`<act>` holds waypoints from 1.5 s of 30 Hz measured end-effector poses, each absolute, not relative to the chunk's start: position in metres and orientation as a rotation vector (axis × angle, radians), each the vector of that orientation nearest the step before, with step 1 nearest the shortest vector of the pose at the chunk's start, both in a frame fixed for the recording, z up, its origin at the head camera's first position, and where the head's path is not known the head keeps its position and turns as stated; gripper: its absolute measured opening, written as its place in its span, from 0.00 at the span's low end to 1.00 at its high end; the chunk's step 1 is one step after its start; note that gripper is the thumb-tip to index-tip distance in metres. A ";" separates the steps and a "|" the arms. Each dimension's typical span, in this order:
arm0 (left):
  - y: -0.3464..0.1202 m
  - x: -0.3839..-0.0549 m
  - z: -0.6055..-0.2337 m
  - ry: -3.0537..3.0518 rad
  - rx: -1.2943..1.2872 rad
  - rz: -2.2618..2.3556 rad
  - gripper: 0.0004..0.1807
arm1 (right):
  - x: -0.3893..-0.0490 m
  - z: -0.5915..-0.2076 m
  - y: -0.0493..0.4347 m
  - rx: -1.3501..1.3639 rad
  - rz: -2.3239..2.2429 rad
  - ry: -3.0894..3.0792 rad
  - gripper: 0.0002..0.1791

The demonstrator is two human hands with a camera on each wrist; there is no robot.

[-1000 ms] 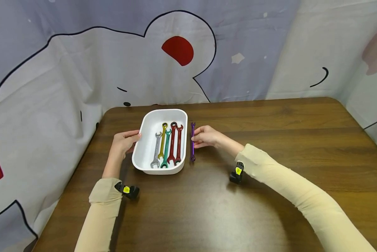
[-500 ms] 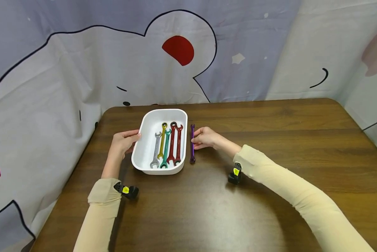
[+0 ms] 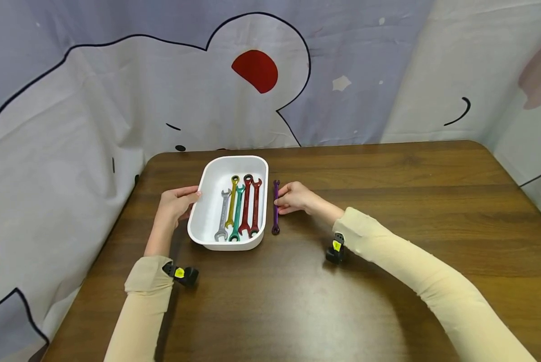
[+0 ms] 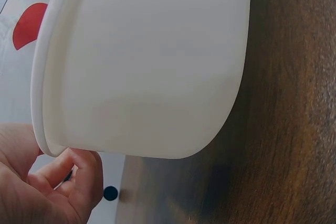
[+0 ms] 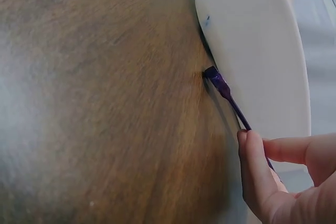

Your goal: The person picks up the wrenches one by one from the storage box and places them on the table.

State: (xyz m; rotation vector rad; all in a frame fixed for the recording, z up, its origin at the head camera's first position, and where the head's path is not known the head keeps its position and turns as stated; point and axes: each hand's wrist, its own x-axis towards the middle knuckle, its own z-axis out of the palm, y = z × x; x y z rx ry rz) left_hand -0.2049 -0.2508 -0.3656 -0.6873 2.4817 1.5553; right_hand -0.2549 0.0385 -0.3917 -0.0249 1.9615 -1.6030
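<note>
A white plastic tray (image 3: 210, 201) stands on the table with wrenches inside. They are a silver wrench (image 3: 223, 216), a yellow wrench (image 3: 232, 202), a green wrench (image 3: 237, 213) and two red wrenches, of which one red wrench (image 3: 255, 208) lies closest to the right wall. My left hand (image 3: 174, 207) grips the tray's left rim, thumb on top and fingers underneath. Beside the right wall, my right hand (image 3: 296, 198) pinches a purple wrench (image 3: 276, 218) between thumb and fingers. In the right wrist view, the purple wrench (image 5: 239, 111) slants with its lower end at or just above the tabletop.
The brown wooden table (image 3: 388, 201) extends right and toward the front. A printed curtain (image 3: 342, 65) hangs behind it and along the left side. Each wrist wears a small black camera, such as the right wrist camera (image 3: 335, 249).
The purple wrench and right hand have shifted slightly toward the table's front, mostly in the first half second. The left hand keeps its grip on the tray, and the wrenches inside lie as before.
</note>
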 end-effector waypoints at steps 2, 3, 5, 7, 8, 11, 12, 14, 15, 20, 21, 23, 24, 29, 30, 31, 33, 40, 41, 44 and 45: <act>-0.251 -0.205 -0.366 2.482 -0.688 1.555 0.24 | -0.256 -0.391 0.039 -0.027 -1.598 1.971 0.17; -0.251 -0.205 -0.366 2.482 -0.686 1.554 0.24 | -0.256 -0.391 0.039 -0.024 -1.595 1.975 0.17; -0.252 -0.205 -0.365 2.482 -0.687 1.552 0.24 | -0.257 -0.392 0.039 -0.018 -1.586 1.983 0.16; -0.251 -0.205 -0.365 2.480 -0.692 1.547 0.24 | -0.258 -0.393 0.039 -0.005 -1.578 1.986 0.16; -0.251 -0.205 -0.365 2.479 -0.693 1.546 0.24 | -0.259 -0.393 0.040 0.003 -1.575 1.985 0.17; -0.251 -0.204 -0.365 2.478 -0.697 1.539 0.24 | -0.261 -0.395 0.040 0.029 -1.575 1.978 0.19; -0.251 -0.204 -0.365 2.477 -0.695 1.539 0.24 | -0.261 -0.395 0.040 0.038 -1.577 1.976 0.20; -0.251 -0.204 -0.365 2.478 -0.689 1.542 0.24 | -0.262 -0.396 0.040 0.047 -1.579 1.975 0.21; -0.251 -0.204 -0.365 2.478 -0.688 1.543 0.24 | -0.262 -0.396 0.041 0.048 -1.577 1.976 0.21; -0.251 -0.203 -0.365 2.485 -0.681 1.539 0.24 | -0.262 -0.394 0.042 0.047 -1.554 1.987 0.21; -0.251 -0.203 -0.365 2.487 -0.681 1.537 0.24 | -0.262 -0.394 0.042 0.046 -1.551 1.987 0.21; -0.251 -0.203 -0.364 2.490 -0.682 1.532 0.24 | -0.262 -0.394 0.042 0.045 -1.540 1.988 0.21; -0.251 -0.203 -0.365 2.490 -0.681 1.531 0.24 | -0.262 -0.393 0.042 0.044 -1.532 1.990 0.21; -0.251 -0.203 -0.365 2.487 -0.687 1.531 0.24 | -0.263 -0.394 0.043 0.037 -1.494 2.003 0.17; -0.251 -0.204 -0.365 2.484 -0.689 1.533 0.24 | -0.264 -0.394 0.044 0.035 -1.487 2.010 0.17; -0.251 -0.204 -0.364 2.482 -0.691 1.534 0.24 | -0.264 -0.394 0.044 0.031 -1.484 2.016 0.16; -0.250 -0.204 -0.364 2.480 -0.694 1.536 0.24 | -0.264 -0.394 0.044 0.019 -1.477 2.027 0.16; -0.251 -0.204 -0.365 2.479 -0.694 1.540 0.24 | -0.263 -0.393 0.045 -0.008 -1.470 2.046 0.19; -0.251 -0.204 -0.365 2.478 -0.699 1.541 0.24 | -0.263 -0.394 0.045 -0.013 -1.470 2.050 0.19; -0.251 -0.205 -0.365 2.476 -0.703 1.541 0.24 | -0.263 -0.395 0.045 -0.032 -1.470 2.076 0.16; -0.250 -0.205 -0.365 2.476 -0.703 1.541 0.24 | -0.263 -0.395 0.045 -0.038 -1.466 2.091 0.15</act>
